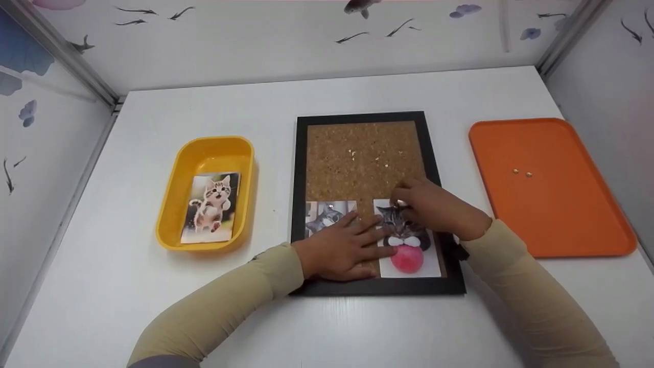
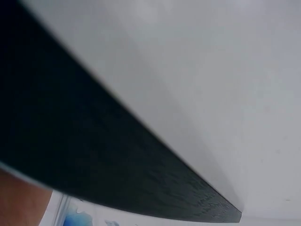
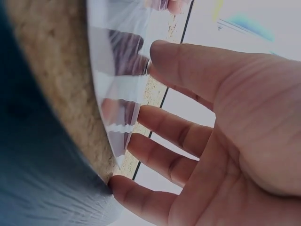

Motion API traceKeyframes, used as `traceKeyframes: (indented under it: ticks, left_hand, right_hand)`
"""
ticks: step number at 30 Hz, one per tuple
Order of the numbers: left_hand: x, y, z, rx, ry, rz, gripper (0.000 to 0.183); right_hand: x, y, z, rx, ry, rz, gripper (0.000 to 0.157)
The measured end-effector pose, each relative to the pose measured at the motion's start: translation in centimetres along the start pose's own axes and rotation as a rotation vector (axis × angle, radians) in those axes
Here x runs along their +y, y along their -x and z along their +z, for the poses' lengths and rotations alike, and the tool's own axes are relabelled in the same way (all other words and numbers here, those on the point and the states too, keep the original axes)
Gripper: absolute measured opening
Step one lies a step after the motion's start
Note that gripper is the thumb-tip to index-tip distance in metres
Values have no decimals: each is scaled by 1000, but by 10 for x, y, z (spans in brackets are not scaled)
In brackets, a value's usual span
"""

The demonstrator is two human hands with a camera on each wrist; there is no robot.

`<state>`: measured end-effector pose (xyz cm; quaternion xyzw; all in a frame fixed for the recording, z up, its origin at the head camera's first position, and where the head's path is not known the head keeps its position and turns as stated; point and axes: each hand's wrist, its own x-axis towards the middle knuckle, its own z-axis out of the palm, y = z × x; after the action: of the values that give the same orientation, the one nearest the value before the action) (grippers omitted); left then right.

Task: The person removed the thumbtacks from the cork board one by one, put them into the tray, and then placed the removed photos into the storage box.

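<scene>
Rough, grainy cork is shown in the board (image 1: 365, 166) at the centre of the head view, bordered by a black frame (image 1: 409, 286) whose side is seen textured in the left wrist view. Paper-like stock is suggested by the printed card with the pink ball (image 1: 407, 254), and glossy reflections are carried across its surface in the right wrist view. Smooth, shiny plastic is suggested by the yellow bin (image 1: 219, 163) at left, a duller plastic by the orange tray (image 1: 562, 214) at right, on which shiny, metallic-looking studs (image 1: 529, 175) are borne. The white tabletop (image 1: 332, 332) is finished smooth; the sleeves (image 1: 222, 304) below are made of matt, creased cloth.
</scene>
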<state>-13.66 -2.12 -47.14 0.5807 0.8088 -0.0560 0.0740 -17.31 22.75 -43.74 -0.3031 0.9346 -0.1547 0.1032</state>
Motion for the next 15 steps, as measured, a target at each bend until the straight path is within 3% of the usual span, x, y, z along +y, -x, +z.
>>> traceKeyframes:
  ticks: [15]
  left_hand:
    - [2,1,-2,24,-7,6,61]
  right_hand:
    - [-4,0,3,0,201,-46,12]
